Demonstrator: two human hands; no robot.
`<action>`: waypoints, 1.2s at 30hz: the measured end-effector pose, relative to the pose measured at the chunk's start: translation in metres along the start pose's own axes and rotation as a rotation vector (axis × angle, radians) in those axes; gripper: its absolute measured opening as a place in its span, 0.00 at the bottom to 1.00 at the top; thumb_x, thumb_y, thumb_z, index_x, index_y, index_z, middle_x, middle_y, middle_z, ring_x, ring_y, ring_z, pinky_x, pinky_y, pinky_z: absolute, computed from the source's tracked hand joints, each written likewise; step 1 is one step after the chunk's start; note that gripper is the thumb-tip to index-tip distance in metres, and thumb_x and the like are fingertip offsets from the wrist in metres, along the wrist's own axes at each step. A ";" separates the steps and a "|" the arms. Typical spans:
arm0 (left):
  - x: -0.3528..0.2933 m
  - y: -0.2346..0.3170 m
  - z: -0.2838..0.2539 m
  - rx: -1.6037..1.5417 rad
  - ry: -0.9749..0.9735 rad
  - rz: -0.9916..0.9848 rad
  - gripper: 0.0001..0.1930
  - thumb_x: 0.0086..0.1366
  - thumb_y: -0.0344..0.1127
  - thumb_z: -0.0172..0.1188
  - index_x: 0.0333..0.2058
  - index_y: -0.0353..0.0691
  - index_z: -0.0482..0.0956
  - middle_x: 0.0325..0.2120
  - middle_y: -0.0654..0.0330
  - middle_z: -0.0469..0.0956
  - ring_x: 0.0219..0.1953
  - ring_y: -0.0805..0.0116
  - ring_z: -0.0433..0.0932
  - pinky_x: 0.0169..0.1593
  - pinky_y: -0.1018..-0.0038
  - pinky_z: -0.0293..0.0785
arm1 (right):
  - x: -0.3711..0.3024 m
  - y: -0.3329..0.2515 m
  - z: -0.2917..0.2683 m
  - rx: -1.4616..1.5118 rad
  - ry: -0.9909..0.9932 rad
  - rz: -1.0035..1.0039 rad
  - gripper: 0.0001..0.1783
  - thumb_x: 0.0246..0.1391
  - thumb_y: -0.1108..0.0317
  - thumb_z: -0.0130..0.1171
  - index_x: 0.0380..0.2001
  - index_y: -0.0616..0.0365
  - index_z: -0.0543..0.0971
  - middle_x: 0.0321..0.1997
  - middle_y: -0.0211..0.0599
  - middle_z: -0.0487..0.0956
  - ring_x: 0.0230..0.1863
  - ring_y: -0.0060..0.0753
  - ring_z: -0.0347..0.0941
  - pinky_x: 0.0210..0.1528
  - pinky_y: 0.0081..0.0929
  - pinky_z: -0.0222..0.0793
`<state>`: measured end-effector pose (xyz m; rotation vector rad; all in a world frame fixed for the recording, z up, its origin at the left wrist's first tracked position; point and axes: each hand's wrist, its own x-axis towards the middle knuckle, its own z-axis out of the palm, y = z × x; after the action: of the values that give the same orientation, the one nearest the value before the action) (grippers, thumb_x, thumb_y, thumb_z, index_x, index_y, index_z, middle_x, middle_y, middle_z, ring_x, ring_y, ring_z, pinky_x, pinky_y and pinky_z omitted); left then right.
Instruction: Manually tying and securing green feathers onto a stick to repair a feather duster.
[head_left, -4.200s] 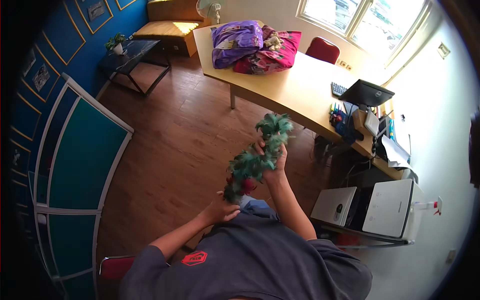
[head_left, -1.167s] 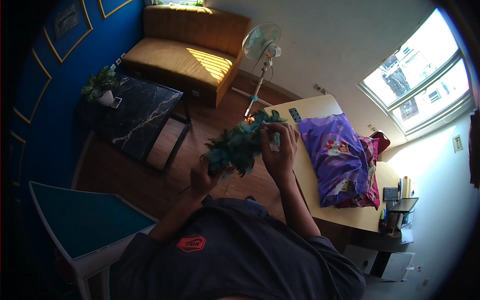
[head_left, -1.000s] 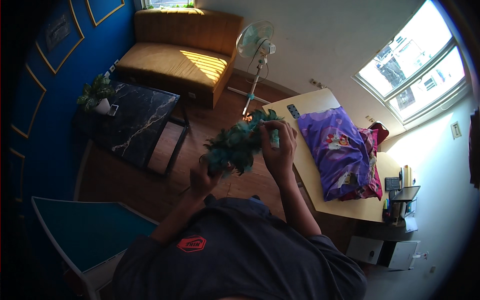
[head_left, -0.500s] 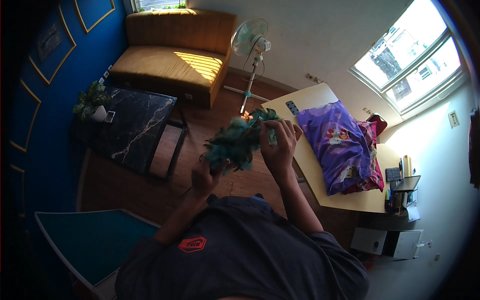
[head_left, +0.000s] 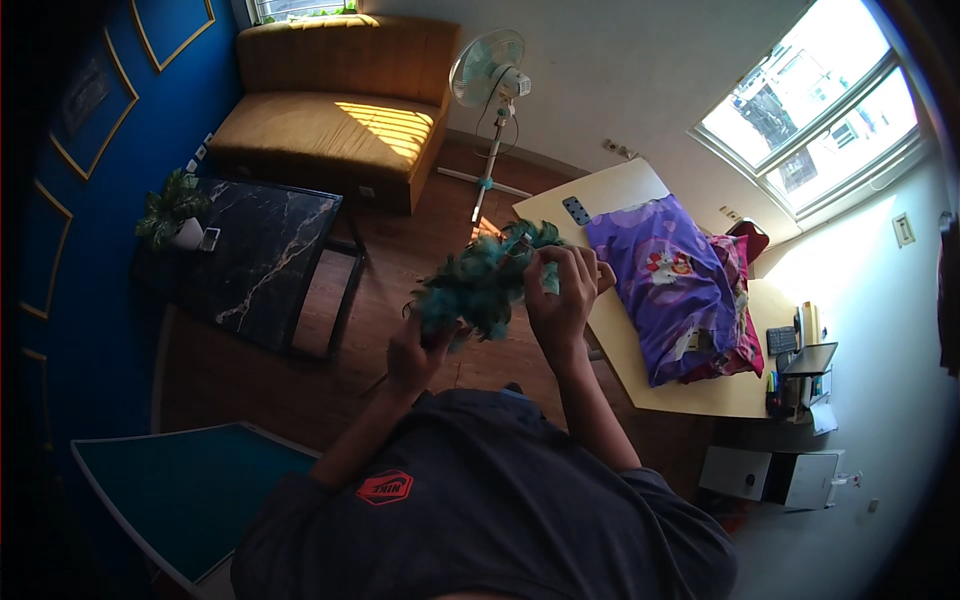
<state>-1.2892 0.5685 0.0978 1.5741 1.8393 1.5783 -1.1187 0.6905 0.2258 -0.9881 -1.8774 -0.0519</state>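
Observation:
A fluffy teal-and-black feather piece [head_left: 475,285] is held up in front of my chest, slanting from lower left to upper right. My left hand [head_left: 415,358] is closed on its lower left end, the fingertips partly lost among the feathers. At its upper right end my right hand [head_left: 562,298] pinches the edge with curled fingers. A thin, pale bit shows among the feathers near that hand; what it is cannot be made out. The feathers hide whatever lies inside.
A pale yellow desk [head_left: 665,395] with purple and pink printed cushions [head_left: 665,280] stands to the right. At the left is a black marble-patterned table [head_left: 265,240] bearing a potted plant [head_left: 178,215]. Beyond are a standing fan [head_left: 490,75] and a tan sofa [head_left: 330,120]; a green board [head_left: 190,490] lies near left.
The room has shifted slightly left in view. Both hands keep hold of the feather piece, and my right hand has changed only a little in its finger pose.

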 end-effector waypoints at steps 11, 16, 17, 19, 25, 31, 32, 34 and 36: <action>0.013 0.024 0.018 -0.210 -0.068 -0.024 0.21 0.65 0.43 0.70 0.48 0.36 0.75 0.29 0.48 0.83 0.32 0.48 0.86 0.32 0.61 0.78 | -0.009 0.020 -0.008 0.194 0.225 -0.044 0.10 0.48 0.78 0.64 0.34 0.55 0.76 0.34 0.34 0.79 0.39 0.37 0.75 0.52 0.34 0.58; 0.010 0.020 0.024 -0.128 -0.081 0.003 0.21 0.65 0.44 0.70 0.47 0.36 0.75 0.28 0.48 0.82 0.30 0.47 0.85 0.31 0.60 0.77 | 0.002 0.016 -0.016 0.121 0.167 -0.001 0.09 0.51 0.76 0.64 0.36 0.54 0.78 0.35 0.33 0.80 0.41 0.36 0.75 0.53 0.34 0.57; 0.010 0.019 0.026 -0.136 -0.071 0.020 0.21 0.65 0.44 0.70 0.47 0.36 0.75 0.28 0.48 0.82 0.29 0.47 0.84 0.31 0.60 0.77 | 0.006 0.014 -0.017 0.119 0.168 0.000 0.09 0.51 0.76 0.64 0.36 0.54 0.78 0.35 0.33 0.80 0.41 0.36 0.75 0.53 0.34 0.57; 0.009 0.019 0.030 -0.119 -0.063 0.040 0.20 0.65 0.44 0.70 0.47 0.36 0.76 0.28 0.48 0.81 0.29 0.47 0.84 0.31 0.60 0.77 | 0.012 0.012 -0.021 0.015 0.079 0.042 0.08 0.53 0.73 0.65 0.37 0.53 0.80 0.36 0.32 0.80 0.42 0.35 0.75 0.53 0.33 0.56; 0.008 0.020 0.039 -0.065 -0.061 0.044 0.21 0.65 0.44 0.69 0.48 0.36 0.76 0.27 0.49 0.81 0.28 0.46 0.83 0.30 0.58 0.76 | 0.005 0.025 -0.025 -0.021 -0.040 0.142 0.04 0.58 0.72 0.63 0.35 0.55 0.78 0.38 0.35 0.80 0.43 0.39 0.74 0.53 0.34 0.58; 0.008 0.028 0.049 -0.114 -0.093 -0.028 0.22 0.66 0.45 0.68 0.49 0.36 0.75 0.27 0.49 0.81 0.29 0.45 0.83 0.31 0.57 0.76 | -0.005 0.045 -0.025 0.310 -0.090 0.258 0.04 0.61 0.72 0.61 0.37 0.56 0.76 0.39 0.33 0.79 0.42 0.32 0.74 0.48 0.30 0.64; 0.008 0.028 0.050 -0.097 -0.109 -0.024 0.22 0.66 0.45 0.68 0.50 0.36 0.75 0.27 0.48 0.81 0.29 0.44 0.83 0.31 0.57 0.76 | -0.007 0.047 -0.028 0.307 -0.090 0.258 0.04 0.61 0.72 0.61 0.37 0.56 0.76 0.39 0.33 0.79 0.42 0.32 0.74 0.48 0.30 0.64; 0.005 0.024 0.052 -0.058 -0.100 0.008 0.21 0.65 0.44 0.68 0.49 0.37 0.76 0.27 0.49 0.81 0.29 0.44 0.83 0.31 0.57 0.76 | -0.008 0.045 -0.035 0.960 -0.178 0.785 0.03 0.66 0.70 0.58 0.39 0.57 0.76 0.39 0.27 0.77 0.43 0.21 0.72 0.49 0.24 0.65; 0.005 0.020 0.053 -0.014 -0.093 0.043 0.20 0.65 0.44 0.68 0.49 0.38 0.76 0.27 0.49 0.81 0.29 0.45 0.83 0.31 0.56 0.76 | 0.000 0.043 -0.048 1.041 -0.177 0.865 0.03 0.67 0.70 0.57 0.39 0.57 0.76 0.40 0.26 0.77 0.44 0.19 0.71 0.50 0.21 0.65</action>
<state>-1.2404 0.5982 0.0957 1.6621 1.7531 1.5052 -1.0552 0.6990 0.2357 -0.9373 -1.1677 1.3982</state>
